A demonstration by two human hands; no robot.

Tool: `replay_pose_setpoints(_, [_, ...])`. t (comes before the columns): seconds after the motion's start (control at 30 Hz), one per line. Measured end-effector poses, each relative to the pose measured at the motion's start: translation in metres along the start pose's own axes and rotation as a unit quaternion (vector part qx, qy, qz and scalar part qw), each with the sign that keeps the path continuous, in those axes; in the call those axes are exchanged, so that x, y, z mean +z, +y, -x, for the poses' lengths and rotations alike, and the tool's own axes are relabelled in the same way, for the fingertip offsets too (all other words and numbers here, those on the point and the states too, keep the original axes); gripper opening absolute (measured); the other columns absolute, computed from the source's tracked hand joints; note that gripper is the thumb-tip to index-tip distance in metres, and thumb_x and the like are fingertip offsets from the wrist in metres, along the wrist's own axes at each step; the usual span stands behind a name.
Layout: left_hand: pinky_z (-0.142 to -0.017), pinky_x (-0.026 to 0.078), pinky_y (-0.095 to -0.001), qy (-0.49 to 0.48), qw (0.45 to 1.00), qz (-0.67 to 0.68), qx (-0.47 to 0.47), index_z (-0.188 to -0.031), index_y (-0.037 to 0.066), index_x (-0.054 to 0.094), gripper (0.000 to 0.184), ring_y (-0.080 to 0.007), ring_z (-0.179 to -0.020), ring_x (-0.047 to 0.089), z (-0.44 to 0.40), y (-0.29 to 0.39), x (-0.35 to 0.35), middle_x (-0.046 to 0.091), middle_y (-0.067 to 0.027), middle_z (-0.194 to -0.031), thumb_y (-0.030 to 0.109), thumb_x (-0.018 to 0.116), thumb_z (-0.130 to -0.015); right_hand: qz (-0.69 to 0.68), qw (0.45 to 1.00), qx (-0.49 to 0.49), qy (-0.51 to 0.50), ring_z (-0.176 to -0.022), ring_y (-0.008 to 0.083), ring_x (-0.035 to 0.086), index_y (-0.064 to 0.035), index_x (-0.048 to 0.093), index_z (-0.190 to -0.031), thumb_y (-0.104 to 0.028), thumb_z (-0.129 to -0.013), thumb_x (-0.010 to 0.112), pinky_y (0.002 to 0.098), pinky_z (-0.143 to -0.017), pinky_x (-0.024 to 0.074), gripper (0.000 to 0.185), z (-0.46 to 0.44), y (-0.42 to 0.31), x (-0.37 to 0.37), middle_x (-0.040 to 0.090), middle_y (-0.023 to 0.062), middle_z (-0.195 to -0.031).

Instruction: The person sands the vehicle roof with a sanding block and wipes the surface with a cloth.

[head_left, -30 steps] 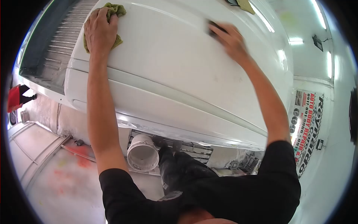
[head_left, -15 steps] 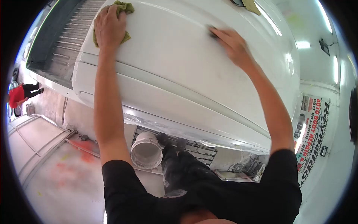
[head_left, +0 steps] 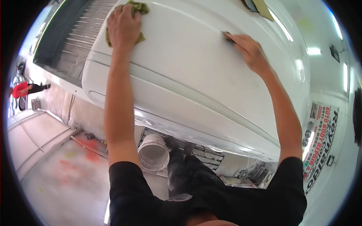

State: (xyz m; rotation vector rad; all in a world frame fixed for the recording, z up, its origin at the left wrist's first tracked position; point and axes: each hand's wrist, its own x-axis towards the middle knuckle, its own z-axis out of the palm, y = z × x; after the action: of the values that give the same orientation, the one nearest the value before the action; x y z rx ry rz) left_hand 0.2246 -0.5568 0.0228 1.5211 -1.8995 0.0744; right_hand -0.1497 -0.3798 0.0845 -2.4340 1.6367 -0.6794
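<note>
The white roof of a pickup cab [head_left: 181, 49] spreads out beneath both of my arms. At its left side my left hand [head_left: 123, 28] presses down on a folded olive-green cloth [head_left: 140, 8], fingers bent over it, with cloth edges showing around the hand. Farther right, my right hand [head_left: 249, 51] pinches a small dark flat block [head_left: 228, 37] against the roof. Slight blur keeps me from telling exactly what kind of block it is.
Another olive cloth [head_left: 263, 9] lies near the windshield side. The truck bed [head_left: 85, 37] is at upper left. Below stand a white bucket [head_left: 154, 165] and a metal grating [head_left: 207, 157] by my feet. A person in red [head_left: 20, 89] is far left; a printed banner [head_left: 318, 139] hangs right.
The whole view has shifted slightly right. My right hand has slid a little across the roof with the dark block. My left hand stays on its cloth.
</note>
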Motion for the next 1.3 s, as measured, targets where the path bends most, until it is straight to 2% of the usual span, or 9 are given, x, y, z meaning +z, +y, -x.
replay_pose_setpoints(0.2, [-0.118,0.04,-0.0468,0.017,1.0,-0.008,-0.006,-0.133,0.007,0.067,0.043,-0.038,-0.136,0.053,0.002,0.003,-0.003,0.062,-0.014,-0.144,0.031,0.062,-0.098,0.054,0.996,-0.068,0.001,-0.099,0.036,0.068,-0.0067,0.072,-0.132,-0.003,-0.098,0.062,0.0459,-0.089,0.0545,0.036,-0.149,-0.041,0.081,0.072,0.0169,-0.11])
replay_pose_setpoints(0.27, [-0.117,0.04,-0.0468,0.001,1.0,0.001,-0.009,-0.132,0.007,0.067,0.043,-0.0381,-0.135,0.053,0.001,0.007,-0.008,0.062,-0.0144,-0.144,0.03,0.062,-0.097,0.01,0.999,-0.036,-0.02,-0.1,0.0433,0.067,-0.0031,0.074,-0.103,-0.008,-0.096,0.057,0.0497,-0.091,0.0542,0.019,-0.209,-0.067,0.108,0.069,0.0261,-0.098])
replay_pose_setpoints(0.37, [-0.116,0.041,-0.047,-0.013,0.999,0.026,-0.034,-0.132,0.007,0.068,0.042,-0.038,-0.133,0.054,0.002,0.009,-0.009,0.062,-0.0146,-0.143,0.03,0.062,-0.097,0.033,0.998,-0.048,-0.037,-0.095,0.0363,0.066,-0.0075,0.072,-0.133,-0.003,-0.098,0.062,0.0468,-0.086,0.0535,0.037,-0.186,-0.055,0.1,0.071,0.0158,-0.106])
replay_pose_setpoints(0.6, [-0.112,0.041,-0.0494,0.083,0.996,0.033,0.001,-0.127,-0.001,0.063,0.037,-0.0403,-0.127,0.054,0.002,0.01,0.005,0.062,-0.0215,-0.131,0.013,0.063,-0.093,0.019,0.997,-0.075,0.031,-0.097,0.0355,0.066,-0.0058,0.072,-0.131,-0.005,-0.098,0.062,0.0449,-0.09,0.0522,0.035,-0.131,-0.027,0.078,0.07,0.0153,-0.103])
replay_pose_setpoints(0.77, [-0.109,0.042,-0.0506,0.039,0.993,0.083,-0.071,-0.128,0.002,0.059,0.037,-0.0416,-0.122,0.056,0.0,0.012,-0.013,0.063,-0.0227,-0.126,0.007,0.061,-0.092,0.024,0.996,-0.084,0.007,-0.101,0.044,0.066,-0.0024,0.074,-0.101,-0.008,-0.095,0.057,0.051,-0.09,0.0546,0.02,-0.27,-0.085,0.141,0.069,0.0269,-0.098])
replay_pose_setpoints(0.87, [-0.106,0.043,-0.0512,0.038,0.992,0.095,-0.079,-0.128,0.003,0.058,0.037,-0.042,-0.121,0.056,0.001,0.014,-0.016,0.063,-0.0226,-0.124,0.006,0.062,-0.091,-0.004,0.996,-0.058,-0.062,-0.102,0.0354,0.065,-0.0043,0.072,-0.124,-0.011,-0.101,0.059,0.0431,-0.091,0.0515,0.028,-0.202,-0.067,0.097,0.071,0.0163,-0.105])
replay_pose_setpoints(1.07, [-0.107,0.044,-0.0515,0.065,0.993,0.078,-0.06,-0.135,0.006,0.054,0.046,-0.0414,-0.121,0.056,0.004,0.01,-0.006,0.063,-0.0226,-0.126,0.006,0.065,-0.09,0.045,0.997,0.05,0.039,-0.113,0.0337,0.068,-0.01,0.074,-0.131,-0.002,-0.098,0.063,0.0446,-0.097,0.0553,0.036,0.062,0.008,-0.01,0.072,0.0134,-0.124])
replay_pose_setpoints(1.27, [-0.107,0.046,-0.0486,0.044,0.998,0.035,0.019,-0.125,0.006,0.068,0.037,-0.0394,-0.121,0.062,-0.003,-0.008,0.002,0.069,-0.0175,-0.128,0.024,0.063,-0.093,-0.049,0.993,-0.105,0.031,-0.092,0.0355,0.065,-0.0063,0.074,-0.126,-0.001,-0.094,0.061,0.0439,-0.088,0.053,0.035,-0.146,-0.025,0.103,0.068,0.0161,-0.095])
replay_pose_setpoints(1.3, [-0.109,0.046,-0.0472,0.037,0.997,0.06,0.027,-0.131,0.008,0.067,0.041,-0.0393,-0.125,0.061,-0.005,-0.011,0.002,0.069,-0.0162,-0.132,0.025,0.061,-0.094,0.01,0.996,-0.061,0.06,-0.101,0.0438,0.067,-0.0026,0.074,-0.103,-0.009,-0.096,0.055,0.0522,-0.09,0.0543,0.02,-0.172,-0.048,0.108,0.069,0.0269,-0.097])
